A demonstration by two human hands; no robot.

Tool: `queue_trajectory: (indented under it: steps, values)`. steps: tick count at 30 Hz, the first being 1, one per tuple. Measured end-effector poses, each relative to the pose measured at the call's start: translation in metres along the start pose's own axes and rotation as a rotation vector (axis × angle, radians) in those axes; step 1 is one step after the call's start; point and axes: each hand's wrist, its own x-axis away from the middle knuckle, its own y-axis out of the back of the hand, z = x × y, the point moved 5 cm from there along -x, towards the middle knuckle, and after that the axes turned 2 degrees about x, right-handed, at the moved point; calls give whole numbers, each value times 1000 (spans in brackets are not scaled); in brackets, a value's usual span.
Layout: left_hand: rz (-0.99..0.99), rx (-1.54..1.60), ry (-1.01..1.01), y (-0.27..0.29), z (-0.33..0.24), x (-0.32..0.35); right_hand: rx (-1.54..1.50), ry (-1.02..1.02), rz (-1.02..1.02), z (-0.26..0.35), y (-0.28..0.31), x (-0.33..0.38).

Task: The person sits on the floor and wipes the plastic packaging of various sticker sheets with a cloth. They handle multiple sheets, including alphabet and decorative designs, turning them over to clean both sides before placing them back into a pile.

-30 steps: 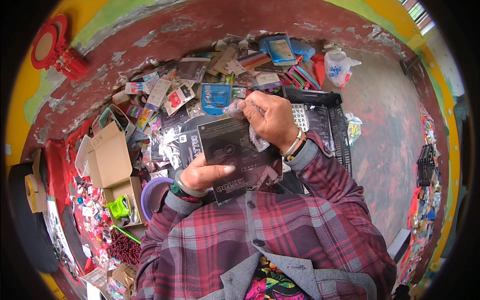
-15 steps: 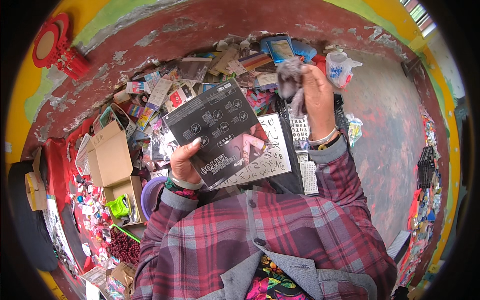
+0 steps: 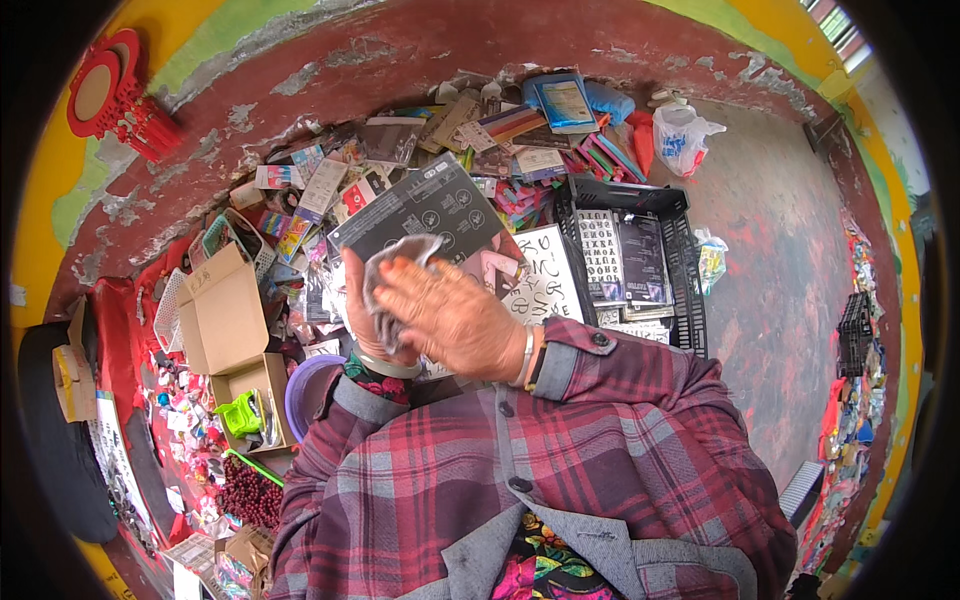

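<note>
- The dark red wall (image 3: 530, 45) curves across the upper part of the view, its paint flaking to grey in patches.
- The grey floor (image 3: 770, 260), streaked with red, spreads out on the right.
- A heap of packaged goods (image 3: 480, 120) lies along the foot of the wall, with flat packs, cards and pouches overlapping one another.
- The plaid jacket (image 3: 580, 450) of the person fills the lower middle, its sleeves reaching forward to the two hands.
- The black crate (image 3: 690, 290) stands beyond the right forearm, with lettered sheets (image 3: 600, 250) and dark packs (image 3: 643, 255) lying in it.
- The cardboard box (image 3: 220, 320) stands open on the left, near a purple bucket (image 3: 300, 395).
- The black printed package (image 3: 400, 205) is held up in front of the chest, tilted, its lower left part covered by the hands.
- A white lettered sheet (image 3: 560, 280) shows from behind the package's right edge.
- The right hand (image 3: 460, 315) lies across the package's lower left part, fingers long and close together over a cloth; they are blurred, so I cannot tell whether they grip it or only press on it.
- The left hand (image 3: 355, 305) holds the package at its lower left edge, its thumb hidden.
- The grey cloth (image 3: 408, 249) is crumpled beneath the right fingers, against the package and beside the left hand.
</note>
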Motion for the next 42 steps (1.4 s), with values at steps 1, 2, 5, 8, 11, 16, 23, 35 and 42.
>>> queue_trajectory:
  steps: [1, 2, 5, 8, 11, 16, 23, 35, 42]
  values:
    - [-35, 8, -84, -12, -5, -1, 5, 28, 8, 6, 0, -1]
    - [-36, 19, -91, -12, -6, -1, 10, 54, 15, 10, 0, -2]
    - [87, 30, -94, -7, -8, 1, 59, 122, 58, -2, 4, -13]
    - [-81, 40, -212, -18, 3, -2, 200, 30, -71, -24, 20, -24]
    - [98, 47, -111, -37, 10, -1, 147, -164, -168, -50, 32, -23]
    - [-13, 37, -126, -23, 6, -2, 159, -159, -240, -39, 29, 0]
    - [23, 43, -171, -15, -11, 2, 133, 48, -62, -6, 20, -5]
    - [-1, -50, -86, -13, 2, 0, -1033, -507, -367, -104, 46, -11]
    - [-154, -310, -55, -10, -1, -6, -1141, -666, -381, -117, 57, -2]
